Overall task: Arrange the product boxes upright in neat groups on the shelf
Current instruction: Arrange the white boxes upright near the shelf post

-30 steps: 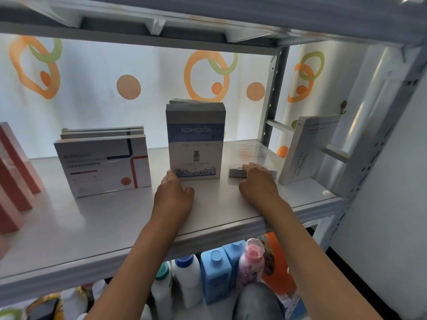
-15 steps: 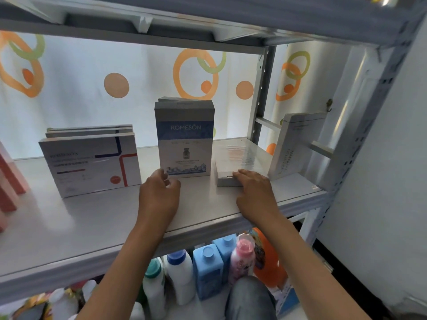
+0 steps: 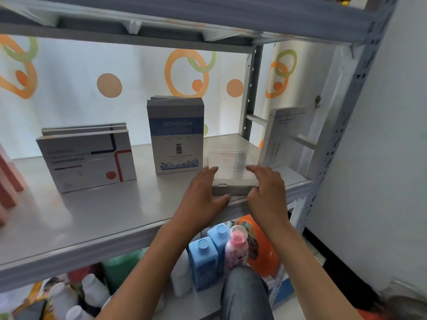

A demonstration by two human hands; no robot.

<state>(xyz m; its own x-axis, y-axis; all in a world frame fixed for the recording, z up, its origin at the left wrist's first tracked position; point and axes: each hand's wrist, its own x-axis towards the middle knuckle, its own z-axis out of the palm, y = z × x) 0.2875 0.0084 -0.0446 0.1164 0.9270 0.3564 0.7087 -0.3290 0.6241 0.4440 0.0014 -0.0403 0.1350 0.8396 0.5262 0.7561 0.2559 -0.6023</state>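
A flat white box [image 3: 232, 167] lies on its back on the grey shelf [image 3: 92, 215], close to the front edge. My left hand [image 3: 203, 195] presses its left side and my right hand [image 3: 265, 192] its right side, so both hands grip it between them. Just left of it stands an upright grey-blue ROMESON box [image 3: 176, 135] with another behind it. Further left a group of white boxes with red and blue lines [image 3: 87, 158] stands upright. A white box [image 3: 282, 137] leans against the right frame.
Red boxes [image 3: 9, 181] stand at the far left edge. The rack's upright post [image 3: 342, 125] and cross bars close the right side. Below the shelf are blue bottles [image 3: 203, 262], a pink bottle [image 3: 236, 248] and an orange jug [image 3: 261, 245]. My knee [image 3: 245, 294] shows underneath.
My left hand left the ROMESON box and moved right to the flat box. That box has been slid toward the front edge, and both hands now hold its sides.
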